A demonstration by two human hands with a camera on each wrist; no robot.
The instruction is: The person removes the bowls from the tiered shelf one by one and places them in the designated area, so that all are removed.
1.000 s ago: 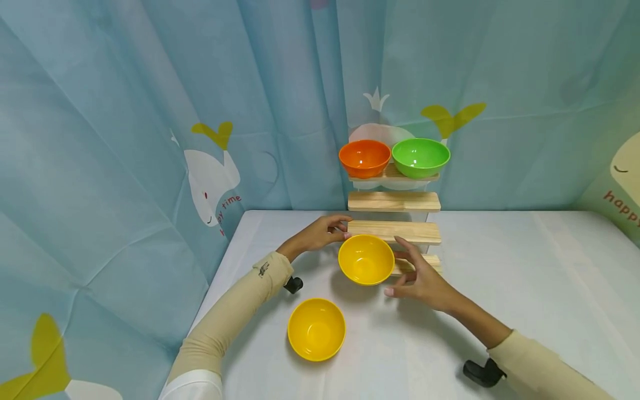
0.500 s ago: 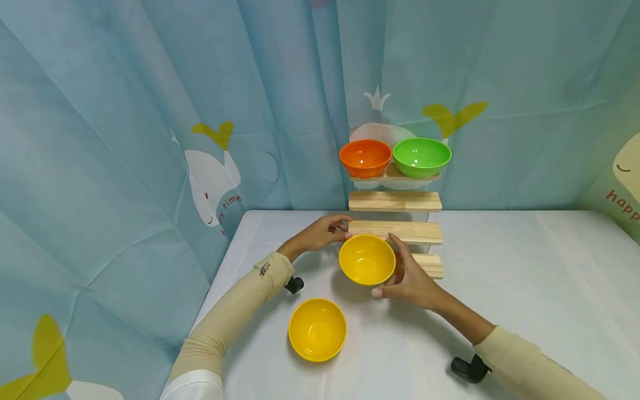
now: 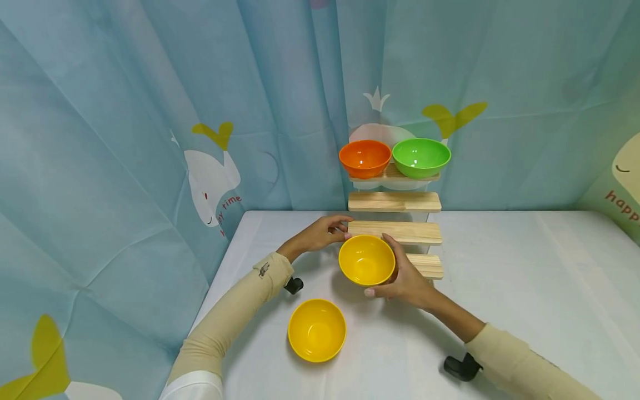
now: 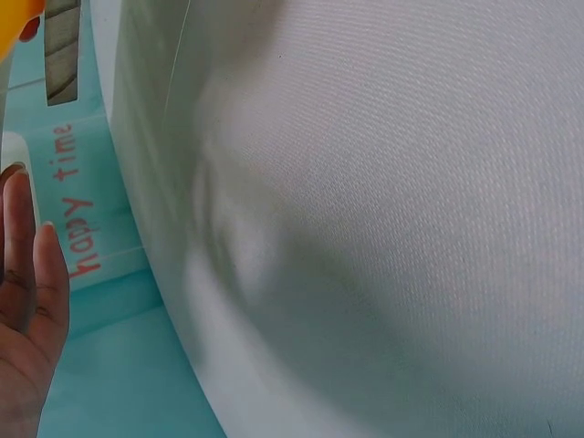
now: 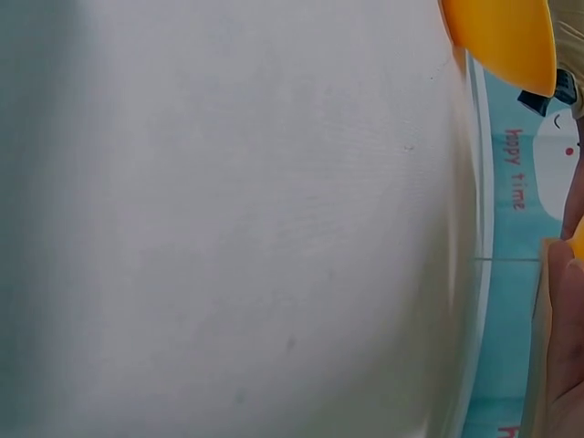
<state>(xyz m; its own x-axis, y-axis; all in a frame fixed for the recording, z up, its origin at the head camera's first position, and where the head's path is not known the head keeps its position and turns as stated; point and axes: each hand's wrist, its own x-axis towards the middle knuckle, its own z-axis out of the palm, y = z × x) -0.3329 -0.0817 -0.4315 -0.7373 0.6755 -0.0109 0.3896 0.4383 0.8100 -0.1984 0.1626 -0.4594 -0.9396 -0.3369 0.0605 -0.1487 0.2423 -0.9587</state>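
Observation:
One yellow bowl point(image 3: 367, 260) sits at the left end of the lowest wooden plank, covering part of it. My right hand point(image 3: 407, 280) curls round its right side, thumb low at the front and fingers behind the rim. At the bowl's upper left is my left hand point(image 3: 320, 233), its fingertips by the end of a plank point(image 3: 400, 232) and its thumb close to the rim; contact is unclear. In the left wrist view the left fingers point(image 4: 50, 283) look extended, apart from the bowl point(image 4: 11, 23). Closer to me, a second yellow bowl point(image 3: 317, 330) stands on the table.
A stepped wooden rack rises at the back; its top plank point(image 3: 392, 173) bears an orange bowl point(image 3: 365, 159) and a green bowl point(image 3: 421, 158) side by side. White cloth point(image 3: 530, 289) covers the table. Printed blue curtains point(image 3: 280, 100) hang behind and to the left.
My right hand has moved left and closed in around the right side of the bowl by the rack. The left hand and all the bowls have stayed put.

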